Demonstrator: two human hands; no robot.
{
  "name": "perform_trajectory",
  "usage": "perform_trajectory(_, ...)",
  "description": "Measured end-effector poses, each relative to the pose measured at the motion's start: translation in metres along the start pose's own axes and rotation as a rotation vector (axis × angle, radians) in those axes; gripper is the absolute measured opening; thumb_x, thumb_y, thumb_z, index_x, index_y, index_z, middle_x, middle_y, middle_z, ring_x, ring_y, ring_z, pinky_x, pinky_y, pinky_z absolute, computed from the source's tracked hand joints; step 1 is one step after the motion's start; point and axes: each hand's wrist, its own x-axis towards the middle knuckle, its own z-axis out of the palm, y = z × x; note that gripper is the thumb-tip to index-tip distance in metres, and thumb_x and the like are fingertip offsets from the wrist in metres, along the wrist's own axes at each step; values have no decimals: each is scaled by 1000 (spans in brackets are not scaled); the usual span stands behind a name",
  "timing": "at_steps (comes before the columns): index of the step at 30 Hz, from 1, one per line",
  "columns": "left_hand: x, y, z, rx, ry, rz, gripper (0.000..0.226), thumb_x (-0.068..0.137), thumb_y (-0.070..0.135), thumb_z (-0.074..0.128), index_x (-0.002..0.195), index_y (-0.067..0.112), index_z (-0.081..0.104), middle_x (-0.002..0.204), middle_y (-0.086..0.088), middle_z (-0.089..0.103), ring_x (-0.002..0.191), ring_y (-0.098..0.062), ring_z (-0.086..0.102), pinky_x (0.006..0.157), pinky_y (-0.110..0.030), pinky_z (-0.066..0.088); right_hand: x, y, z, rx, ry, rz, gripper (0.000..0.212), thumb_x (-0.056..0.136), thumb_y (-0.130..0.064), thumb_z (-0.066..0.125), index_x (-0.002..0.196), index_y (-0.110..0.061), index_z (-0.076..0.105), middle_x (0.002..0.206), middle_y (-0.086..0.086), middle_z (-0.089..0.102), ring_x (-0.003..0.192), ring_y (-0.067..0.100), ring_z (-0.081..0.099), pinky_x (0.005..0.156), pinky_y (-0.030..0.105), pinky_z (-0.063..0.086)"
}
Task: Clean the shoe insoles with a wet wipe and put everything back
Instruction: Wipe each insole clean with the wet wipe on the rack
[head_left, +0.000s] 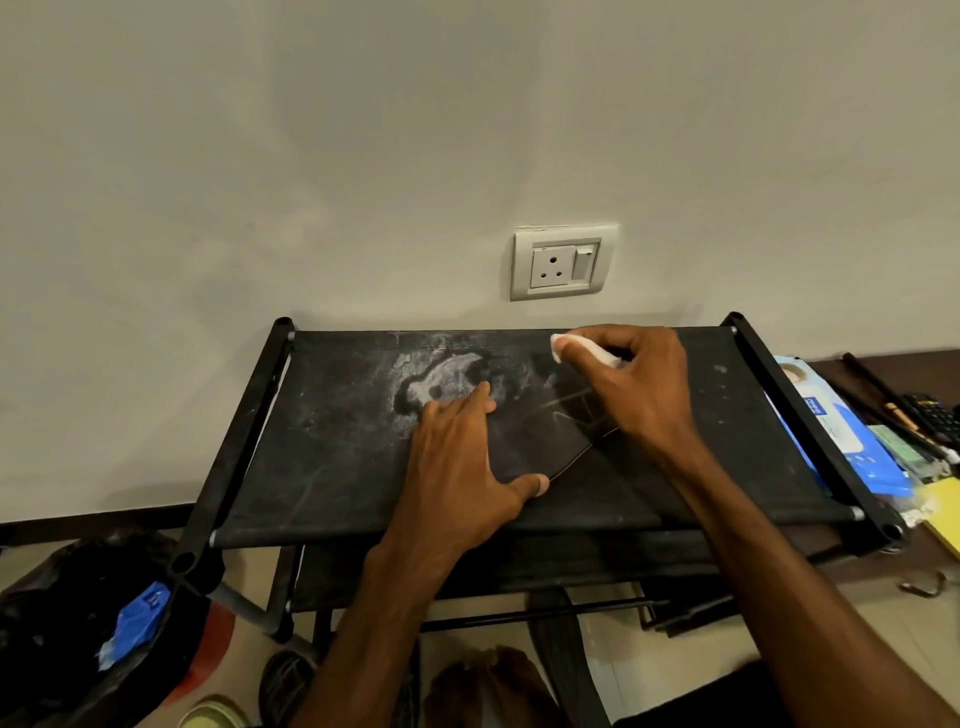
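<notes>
Left hand (462, 452), fingers flat, pins dark flat insole (540, 441); right hand (631, 387) pinches white wet wipe (560, 347). Advise firm lengthwise strokes.

At the centre of the frame a dark insole (540, 441) is pressed onto the black top of a shoe rack (322, 441) by the spread left hand (457, 452). A white wet wipe (563, 347) is pinched in the right hand (634, 384) just up-frame of the insole, and a blue wipes pack (841, 431) is seen at the right edge.

Dusty black fabric rack shelf (322, 457), dark insole (527, 441) flat on its middle.
</notes>
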Motion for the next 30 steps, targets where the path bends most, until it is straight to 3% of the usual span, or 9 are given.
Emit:
perform_trajectory(7,1,1,-2,3,-6,6,116,67,57,85,158,20,22,150,10,44,142,-18,27,120,-37,25,-12,-3,-7,-159,-235,-94,14,86,-37,82,96,-27,83,84,-15,77,78,1,72,74,29,62)
perform_trajectory(11,1,4,-3,-7,-7,17,116,66,54,87,157,21,22,148,11,44,140,-16,27,119,-36,25,-12,-7,-8,-329,-270,-172,17,88,-35,79,104,-30,81,98,-14,78,84,-2,68,75,17,54)
perform_trajectory(16,2,3,-2,-2,7,34,115,62,53,89,155,19,29,144,8,50,135,-19,34,116,-39,30,-9,-9,10,-536,-340,-222,17,92,-36,72,105,-28,80,100,-1,77,92,20,69,80,44,58)
perform_trajectory(22,3,0,-2,-36,-22,8,115,64,51,89,155,18,28,145,5,50,139,-22,32,116,-37,29,-24,-19,23,-541,-518,-387,17,93,-28,72,107,-27,81,100,3,75,95,21,64,80,43,54)
perform_trajectory(26,3,0,1,-29,-2,16,112,63,54,88,153,20,31,143,5,51,136,-20,36,113,-32,26,-13,-13,13,-571,-470,-309,13,92,-30,71,102,-30,79,107,0,72,104,23,60,84,48,54)
perform_trajectory(30,3,1,-1,-33,4,15,111,63,51,89,153,18,33,142,5,53,134,-21,36,111,-32,29,-17,-15,12,-670,-491,-350,14,92,-27,70,103,-28,80,103,2,69,104,24,57,81,48,54)
